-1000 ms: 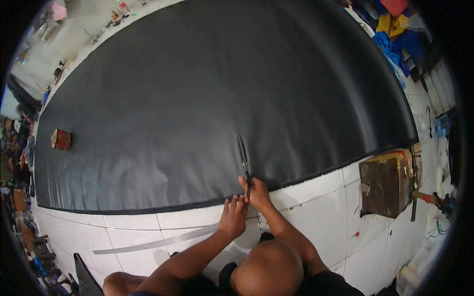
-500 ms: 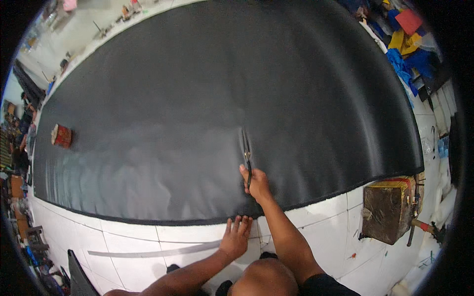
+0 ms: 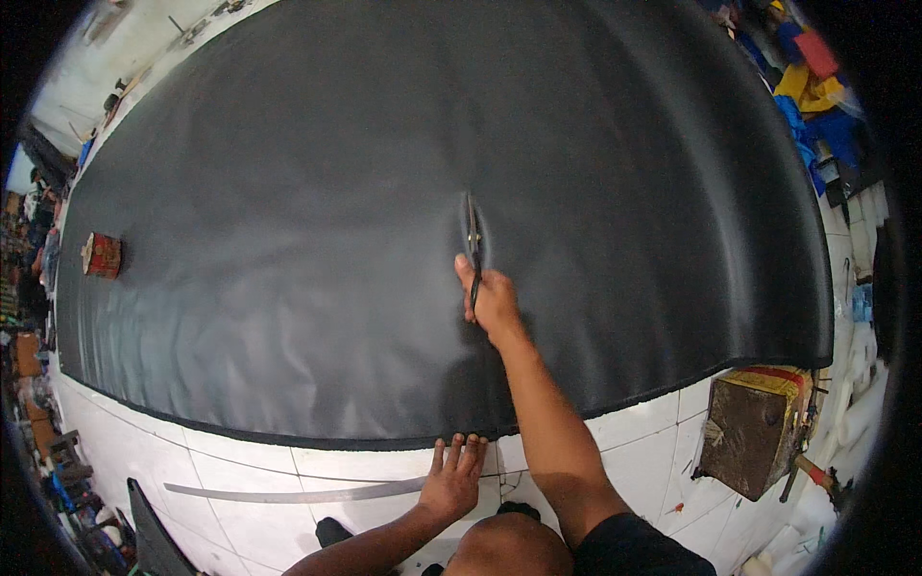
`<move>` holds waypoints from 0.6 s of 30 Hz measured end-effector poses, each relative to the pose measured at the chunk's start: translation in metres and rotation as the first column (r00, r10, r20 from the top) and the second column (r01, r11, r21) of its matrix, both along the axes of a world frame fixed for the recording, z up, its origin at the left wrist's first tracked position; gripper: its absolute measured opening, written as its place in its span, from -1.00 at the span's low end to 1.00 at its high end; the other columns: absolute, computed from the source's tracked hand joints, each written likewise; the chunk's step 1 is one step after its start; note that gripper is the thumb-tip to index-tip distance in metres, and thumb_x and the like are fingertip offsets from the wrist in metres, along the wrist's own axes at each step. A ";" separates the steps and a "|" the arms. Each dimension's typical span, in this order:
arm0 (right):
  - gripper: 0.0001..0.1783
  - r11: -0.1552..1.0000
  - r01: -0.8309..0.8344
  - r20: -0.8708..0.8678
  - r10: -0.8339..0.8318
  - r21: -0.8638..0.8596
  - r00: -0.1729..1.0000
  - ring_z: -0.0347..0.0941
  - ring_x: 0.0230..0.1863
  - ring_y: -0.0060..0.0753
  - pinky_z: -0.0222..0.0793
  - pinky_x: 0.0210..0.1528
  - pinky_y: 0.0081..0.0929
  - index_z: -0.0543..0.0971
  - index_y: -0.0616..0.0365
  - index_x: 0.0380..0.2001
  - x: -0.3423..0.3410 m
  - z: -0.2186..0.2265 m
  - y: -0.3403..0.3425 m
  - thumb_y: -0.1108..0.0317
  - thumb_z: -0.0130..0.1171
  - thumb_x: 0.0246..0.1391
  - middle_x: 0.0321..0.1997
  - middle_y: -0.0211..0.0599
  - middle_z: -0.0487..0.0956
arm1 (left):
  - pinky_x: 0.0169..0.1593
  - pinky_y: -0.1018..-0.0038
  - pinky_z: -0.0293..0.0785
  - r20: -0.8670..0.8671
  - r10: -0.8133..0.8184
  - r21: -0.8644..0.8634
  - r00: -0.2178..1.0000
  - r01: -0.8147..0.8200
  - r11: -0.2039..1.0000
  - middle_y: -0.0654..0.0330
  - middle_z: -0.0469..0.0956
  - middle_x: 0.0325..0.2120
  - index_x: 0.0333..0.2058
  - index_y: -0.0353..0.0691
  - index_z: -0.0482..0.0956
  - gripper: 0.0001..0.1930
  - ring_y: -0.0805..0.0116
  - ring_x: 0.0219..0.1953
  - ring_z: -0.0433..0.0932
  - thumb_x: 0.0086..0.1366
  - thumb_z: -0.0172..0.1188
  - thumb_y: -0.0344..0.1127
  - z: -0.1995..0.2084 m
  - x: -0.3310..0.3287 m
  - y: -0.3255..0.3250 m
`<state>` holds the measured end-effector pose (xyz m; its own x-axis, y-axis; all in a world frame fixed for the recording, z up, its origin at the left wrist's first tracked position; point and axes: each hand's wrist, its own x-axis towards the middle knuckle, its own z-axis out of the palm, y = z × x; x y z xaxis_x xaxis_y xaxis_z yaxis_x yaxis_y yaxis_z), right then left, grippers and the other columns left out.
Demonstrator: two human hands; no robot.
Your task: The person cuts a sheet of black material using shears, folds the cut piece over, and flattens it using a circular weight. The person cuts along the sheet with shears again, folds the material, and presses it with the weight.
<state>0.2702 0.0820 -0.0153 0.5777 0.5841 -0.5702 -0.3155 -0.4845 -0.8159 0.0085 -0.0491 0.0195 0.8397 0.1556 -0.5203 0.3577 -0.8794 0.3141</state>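
Observation:
A large black sheet (image 3: 288,240) lies spread over the white tiled floor (image 3: 624,461). My right hand (image 3: 493,300) is stretched out over the sheet, gripping black scissors (image 3: 473,235) whose blades point away from me along a cut in the material. My left hand (image 3: 451,480) rests flat on the floor tiles at the sheet's near edge, fingers together and touching the edge, holding nothing.
A long thin metal ruler (image 3: 298,492) lies on the tiles beside my left hand. A small red-brown block (image 3: 102,255) weighs the sheet at the left. A brown box (image 3: 754,427) stands at the right. Coloured fabric scraps (image 3: 816,86) are piled far right.
My right hand has moved the scissors farther into the sheet, away from me. My left hand has stayed at the near edge, now well behind the right.

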 end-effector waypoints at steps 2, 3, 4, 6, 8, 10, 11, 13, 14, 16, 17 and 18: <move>-0.42 0.999 -0.007 0.015 0.006 0.046 1.000 0.28 -0.70 -0.60 0.21 -0.64 -0.55 0.39 0.03 -0.62 0.017 0.001 0.015 -0.25 0.21 0.10 -0.70 -0.50 0.36 | 0.36 -0.18 -0.09 0.018 0.011 -0.007 1.000 -0.011 1.000 -0.14 0.02 0.36 0.37 -0.36 -0.01 -0.35 -0.18 0.38 0.03 0.33 -0.13 -0.31 -0.002 -0.001 0.001; -0.43 0.999 -0.003 0.018 0.002 0.037 1.000 0.29 -0.70 -0.59 0.22 -0.64 -0.56 0.40 0.04 -0.61 0.021 0.001 0.020 -0.23 0.21 0.11 -0.68 -0.49 0.37 | 0.36 -0.19 -0.09 0.019 0.031 -0.029 0.999 -0.030 0.999 -0.14 0.01 0.36 0.37 -0.36 -0.01 -0.34 -0.18 0.39 0.02 0.33 -0.12 -0.31 -0.001 0.000 0.002; -0.43 0.999 -0.005 0.020 0.004 0.033 1.000 0.29 -0.70 -0.59 0.22 -0.64 -0.56 0.40 0.04 -0.61 0.020 0.001 0.020 -0.23 0.21 0.11 -0.68 -0.49 0.37 | 0.36 -0.20 -0.09 0.021 0.049 -0.052 0.999 -0.048 0.997 -0.14 0.01 0.36 0.36 -0.37 0.00 -0.34 -0.18 0.39 0.01 0.32 -0.11 -0.31 0.000 0.001 0.002; -0.43 1.000 -0.013 0.082 0.013 0.006 0.997 0.30 -0.70 -0.60 0.22 -0.63 -0.56 0.41 0.06 -0.59 0.015 0.005 0.024 -0.23 0.21 0.11 -0.68 -0.49 0.37 | 0.35 -0.21 -0.09 0.048 0.066 -0.050 0.997 -0.064 0.997 -0.14 0.01 0.36 0.36 -0.37 0.00 -0.34 -0.18 0.40 0.01 0.32 -0.10 -0.31 0.000 -0.004 0.005; -0.42 0.999 -0.029 0.055 0.027 0.035 0.998 0.30 -0.70 -0.60 0.23 -0.63 -0.55 0.41 0.07 -0.58 0.017 0.001 0.026 -0.25 0.21 0.10 -0.68 -0.48 0.37 | 0.35 -0.22 -0.09 0.080 0.080 -0.053 0.994 -0.076 0.996 -0.14 0.01 0.36 0.36 -0.37 0.01 -0.33 -0.18 0.40 0.00 0.31 -0.09 -0.30 -0.004 -0.007 0.002; -0.40 0.997 -0.043 0.032 0.041 0.060 0.999 0.30 -0.70 -0.59 0.23 -0.63 -0.55 0.42 0.07 -0.57 0.026 -0.003 0.033 -0.27 0.21 0.09 -0.68 -0.48 0.38 | 0.38 -0.21 -0.22 0.009 0.033 0.010 0.999 -0.033 0.999 -0.12 -0.02 0.38 0.37 -0.29 0.02 -0.26 -0.20 0.41 -0.05 0.24 -0.02 -0.24 -0.009 -0.006 0.000; -0.39 0.997 -0.054 0.038 0.051 0.056 0.998 0.30 -0.70 -0.59 0.23 -0.64 -0.55 0.42 0.08 -0.56 0.038 -0.003 0.042 -0.29 0.20 0.08 -0.69 -0.48 0.38 | 0.38 -0.21 -0.22 0.010 0.034 0.011 0.999 -0.035 0.999 -0.12 -0.02 0.38 0.37 -0.29 0.02 -0.26 -0.20 0.41 -0.05 0.24 -0.02 -0.24 -0.010 -0.004 0.000; -0.37 0.996 -0.065 0.039 0.063 0.053 0.997 0.29 -0.71 -0.58 0.22 -0.64 -0.55 0.43 0.09 -0.55 0.055 -0.001 0.063 -0.31 0.20 0.07 -0.69 -0.48 0.38 | 0.38 -0.22 -0.23 0.041 0.024 0.020 0.999 -0.025 0.999 -0.11 -0.03 0.39 0.38 -0.27 0.02 -0.26 -0.20 0.42 -0.07 0.24 -0.02 -0.22 -0.007 -0.004 0.000; -0.37 0.995 -0.053 0.021 0.052 0.084 0.998 0.29 -0.71 -0.58 0.22 -0.64 -0.55 0.44 0.11 -0.53 0.067 0.000 0.076 -0.31 0.20 0.06 -0.69 -0.48 0.38 | 0.38 -0.22 -0.23 0.041 0.028 0.021 0.999 -0.029 0.999 -0.11 -0.03 0.39 0.38 -0.27 0.02 -0.26 -0.20 0.42 -0.07 0.24 -0.02 -0.22 -0.007 -0.003 -0.001; -0.35 0.989 -0.026 -0.018 0.029 0.145 0.999 0.28 -0.72 -0.58 0.21 -0.66 -0.55 0.47 0.15 -0.50 0.080 0.002 0.096 -0.32 0.20 0.06 -0.68 -0.47 0.37 | 0.35 -0.23 -0.10 0.112 0.115 -0.097 0.987 -0.104 0.990 -0.13 0.02 0.36 0.36 -0.35 0.04 -0.32 -0.19 0.41 -0.03 0.28 -0.07 -0.31 -0.006 -0.003 -0.001; -0.35 0.989 -0.029 -0.019 0.032 0.147 0.999 0.28 -0.72 -0.58 0.21 -0.66 -0.55 0.47 0.15 -0.50 0.081 0.001 0.103 -0.32 0.20 0.06 -0.68 -0.47 0.37 | 0.35 -0.23 -0.10 0.111 0.117 -0.094 0.987 -0.107 0.990 -0.13 0.02 0.36 0.36 -0.35 0.04 -0.32 -0.19 0.41 -0.03 0.28 -0.07 -0.31 -0.007 -0.005 0.000; -0.35 0.986 -0.016 -0.011 0.018 0.165 1.000 0.27 -0.73 -0.58 0.19 -0.66 -0.55 0.47 0.15 -0.51 0.081 0.000 0.108 -0.32 0.20 0.06 -0.68 -0.47 0.37 | 0.35 -0.23 -0.10 0.133 0.122 -0.094 0.984 -0.111 0.989 -0.13 0.04 0.35 0.36 -0.35 0.04 -0.32 -0.19 0.41 -0.02 0.28 -0.08 -0.31 -0.008 -0.007 -0.001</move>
